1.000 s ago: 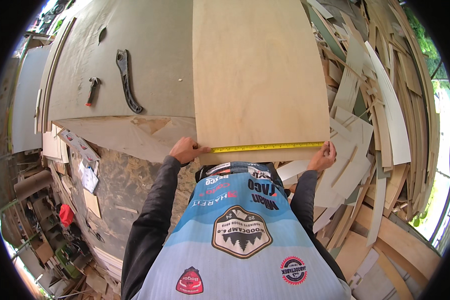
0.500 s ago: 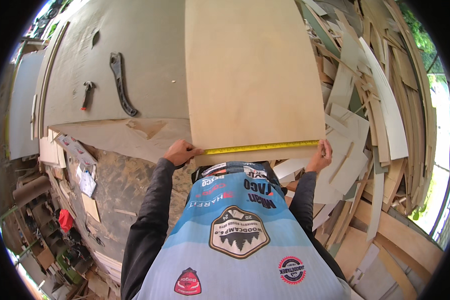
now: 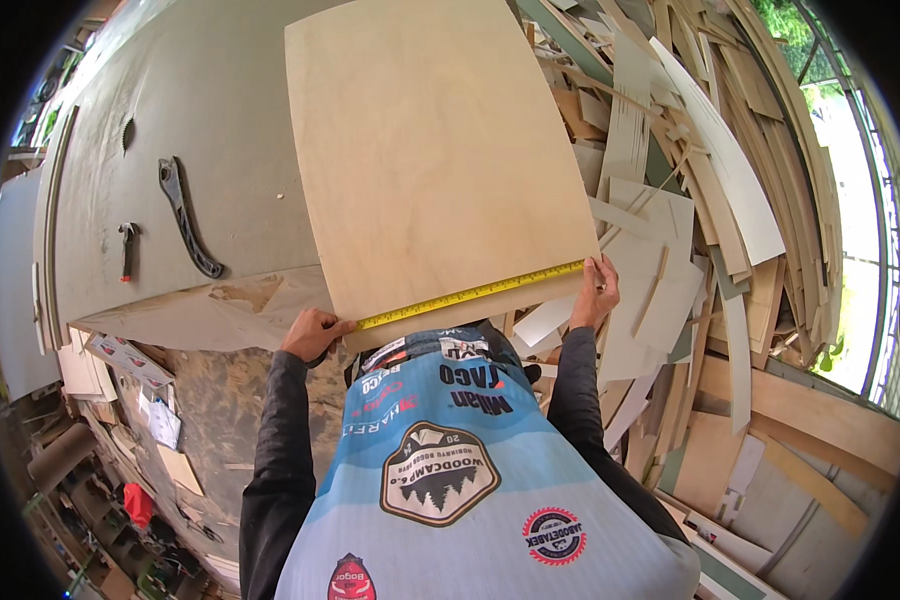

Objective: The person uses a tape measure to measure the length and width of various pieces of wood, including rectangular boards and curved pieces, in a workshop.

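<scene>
A yellow tape measure blade stretches across the near end of a pale plywood board, from its left edge to its right edge. My left hand is closed on the blade's left end at the board's near left corner. At the right edge, my right hand pinches the other end of the blade, fingers pressed together. The tape's case does not show clearly. The board lies partly over a grey tabletop, its near end close to my waist.
On the grey tabletop lie a long black handle-like tool, a small hammer-like tool and a toothed blade piece. Wood offcuts pile up along the right. A red cloth-like item is at lower left, among shelves and clutter.
The whole scene, with board and tools, sits further left and is slightly tilted in the view, as my head has turned. Both hands keep their hold on the tape at the board's edges.
</scene>
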Demonstrator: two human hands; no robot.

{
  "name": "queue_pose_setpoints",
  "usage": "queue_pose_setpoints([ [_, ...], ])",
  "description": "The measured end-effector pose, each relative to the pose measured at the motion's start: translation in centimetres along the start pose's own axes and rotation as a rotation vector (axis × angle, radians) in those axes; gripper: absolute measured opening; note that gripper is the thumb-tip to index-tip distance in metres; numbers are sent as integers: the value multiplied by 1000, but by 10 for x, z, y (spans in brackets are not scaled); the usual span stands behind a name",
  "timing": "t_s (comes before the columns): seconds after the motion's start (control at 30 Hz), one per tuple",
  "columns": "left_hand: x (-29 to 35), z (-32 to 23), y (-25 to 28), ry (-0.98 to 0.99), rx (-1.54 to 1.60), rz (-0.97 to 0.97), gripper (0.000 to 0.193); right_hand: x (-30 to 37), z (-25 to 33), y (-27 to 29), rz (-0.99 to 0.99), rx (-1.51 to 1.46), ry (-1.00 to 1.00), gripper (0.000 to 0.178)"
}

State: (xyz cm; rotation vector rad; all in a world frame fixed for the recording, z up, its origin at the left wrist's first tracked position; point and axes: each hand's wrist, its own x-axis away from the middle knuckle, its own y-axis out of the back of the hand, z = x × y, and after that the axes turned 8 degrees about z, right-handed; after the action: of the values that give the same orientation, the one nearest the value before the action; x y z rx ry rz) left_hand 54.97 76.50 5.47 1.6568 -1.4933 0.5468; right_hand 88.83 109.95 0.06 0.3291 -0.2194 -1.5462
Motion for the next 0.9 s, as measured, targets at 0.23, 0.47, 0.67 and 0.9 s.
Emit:
queue_pose_setpoints([
  [0.23, -3, 8, 1, 9, 40, 31, 46, -2, -1, 1, 17, 42, 22, 17],
  [0.47, 0, 4, 5, 16, 36, 72, 34, 0, 0, -2, 16, 30, 10, 16],
  [0.67, 4, -6, 7, 33, 55, 63, 39, 2, 2, -2, 10, 36, 23, 13],
  [0.9, 2, -4, 7, 28, 51, 70, 35, 3, 5, -4, 4, 6, 29, 13],
])
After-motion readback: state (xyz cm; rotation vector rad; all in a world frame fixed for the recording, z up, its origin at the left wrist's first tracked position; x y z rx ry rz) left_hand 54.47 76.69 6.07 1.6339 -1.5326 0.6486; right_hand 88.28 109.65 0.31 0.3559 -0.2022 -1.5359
